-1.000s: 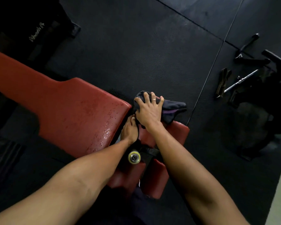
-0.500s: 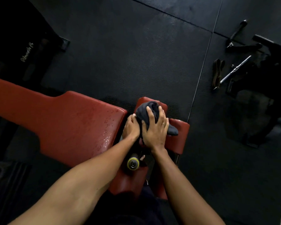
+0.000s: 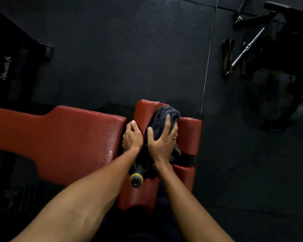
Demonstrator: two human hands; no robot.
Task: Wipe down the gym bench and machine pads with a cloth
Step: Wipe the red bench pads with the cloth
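You're wiping the roller pad (image 3: 143,110) just beside the bench (image 3: 59,137): your right hand (image 3: 162,142) curls spread fingers over the bunched cloth (image 3: 164,117) on top of that pad, while your left hand (image 3: 132,137) clasps the pad's bench-side edge. Next, I'd drag the cloth toward the pad's far side, pressing evenly

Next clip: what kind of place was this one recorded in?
Most likely a gym: a red padded bench with roller pads, dark rubber mat flooring, and what look like cable attachments, including a metal bar, lying on the floor.
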